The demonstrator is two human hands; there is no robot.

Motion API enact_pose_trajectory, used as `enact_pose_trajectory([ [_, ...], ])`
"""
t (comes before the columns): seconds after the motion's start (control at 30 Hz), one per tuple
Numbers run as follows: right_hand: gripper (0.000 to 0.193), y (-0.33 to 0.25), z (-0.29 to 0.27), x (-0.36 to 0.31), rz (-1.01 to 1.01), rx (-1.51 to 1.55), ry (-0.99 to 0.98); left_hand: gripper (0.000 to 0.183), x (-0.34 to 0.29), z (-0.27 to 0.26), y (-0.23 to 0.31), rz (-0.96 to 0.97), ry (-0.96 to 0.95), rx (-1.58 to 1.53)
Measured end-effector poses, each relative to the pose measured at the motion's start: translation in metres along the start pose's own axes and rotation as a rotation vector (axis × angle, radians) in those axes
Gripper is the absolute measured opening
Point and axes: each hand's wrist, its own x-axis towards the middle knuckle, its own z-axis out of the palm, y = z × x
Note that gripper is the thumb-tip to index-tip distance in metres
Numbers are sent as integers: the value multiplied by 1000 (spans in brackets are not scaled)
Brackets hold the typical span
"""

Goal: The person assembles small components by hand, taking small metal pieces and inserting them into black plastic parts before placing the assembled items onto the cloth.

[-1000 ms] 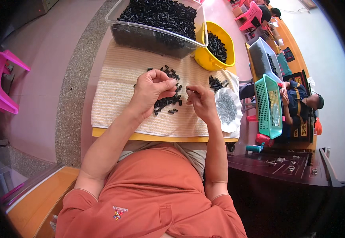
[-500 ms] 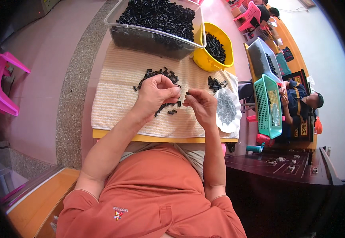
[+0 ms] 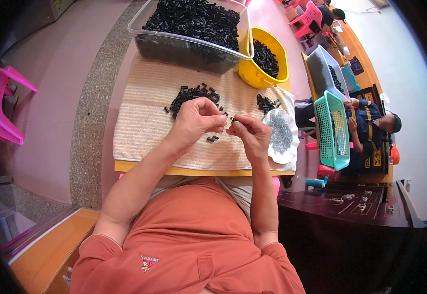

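Over the towel-covered table, my two hands are held close together with their fingertips slightly apart. My right hand [image 3: 251,136] pinches a small black piece [image 3: 233,119] between thumb and forefinger. The thumb and fingers of my left hand [image 3: 194,120] are pressed together too; a dark speck shows at their tips, too small to name. Behind my left hand lies a loose pile of short black tube-like pieces [image 3: 186,95], partly hidden by it. A few stray pieces [image 3: 212,139] lie nearer me. Beside my right hand is a white wavy-rimmed dish [image 3: 291,154] of tiny clear or silvery parts [image 3: 280,133].
A clear bin [image 3: 189,56] heaped with black pieces stands at the table's far side, beside a yellow bucket [image 3: 252,75] of similar pieces. A smaller black cluster [image 3: 266,103] lies behind the dish. To the right are a green basket [image 3: 325,142] and a seated person [image 3: 370,122].
Both hands have shifted slightly, and the black piece in my right fingers now shows more plainly. Stray pieces beneath my left hand are now covered. The person at right has moved their hands.
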Motion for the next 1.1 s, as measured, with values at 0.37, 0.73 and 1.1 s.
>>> enact_pose_trajectory([
  [0.37,20,-4,1,-4,-139,-62,-99,13,-1,0,-3,-13,-97,72],
  [0.73,17,-4,-8,-5,-158,-122,-196,17,-2,1,0,-62,-132,102],
  [1.1,14,-25,-16,-3,-89,-279,-325,28,-3,-1,2,-152,-158,116],
])
